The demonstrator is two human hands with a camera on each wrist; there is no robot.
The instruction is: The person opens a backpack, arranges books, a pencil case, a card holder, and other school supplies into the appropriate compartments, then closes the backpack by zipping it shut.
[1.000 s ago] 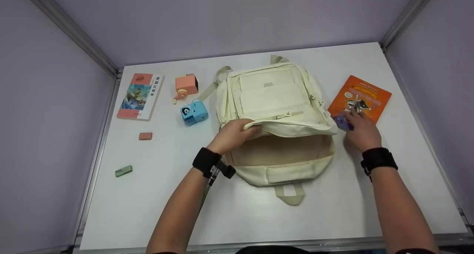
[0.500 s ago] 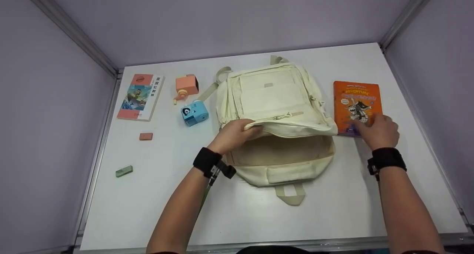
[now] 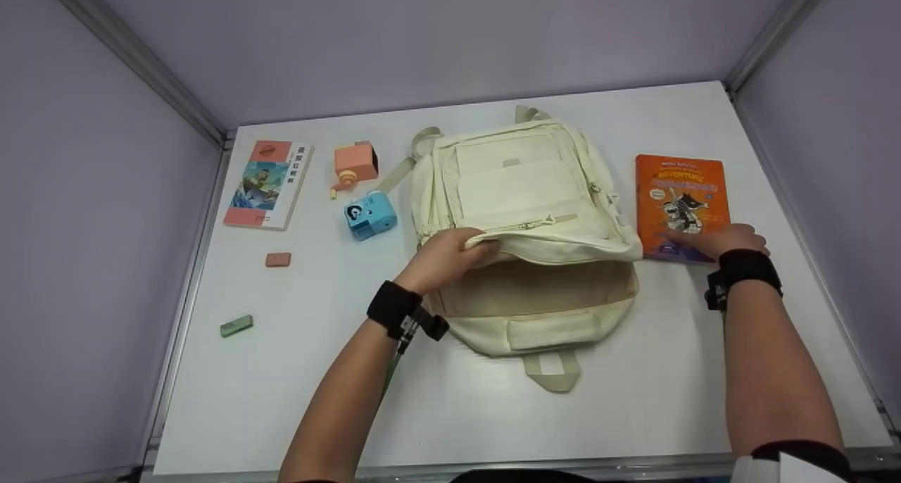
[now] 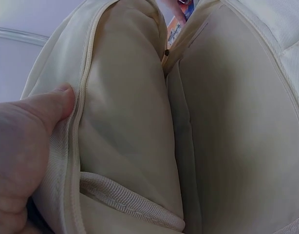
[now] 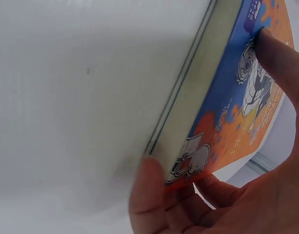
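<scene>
A cream backpack (image 3: 517, 180) lies on the white table, its main compartment unzipped and gaping toward me. My left hand (image 3: 445, 260) pinches the raised front panel at its zipped rim; in the left wrist view the thumb (image 4: 64, 100) lies on the outer fabric. To the right of the bag is an orange book (image 3: 679, 194) with cartoon figures and a purple-blue bottom strip. My right hand (image 3: 725, 241) grips its lower right corner. In the right wrist view the thumb (image 5: 276, 56) presses on the cover while the fingers curl round the edge.
On the left lie a pink-and-white book (image 3: 260, 185), a pink eraser (image 3: 278, 259) and a green eraser (image 3: 236, 325). An orange crank sharpener (image 3: 355, 162) and a blue one (image 3: 371, 215) stand beside the bag. Walls enclose the table's back and sides.
The orange book has turned from a slant to nearly straight and now lies closer to the bag. My right hand has shifted from its lower left corner to its lower right. The left hand stays put.
</scene>
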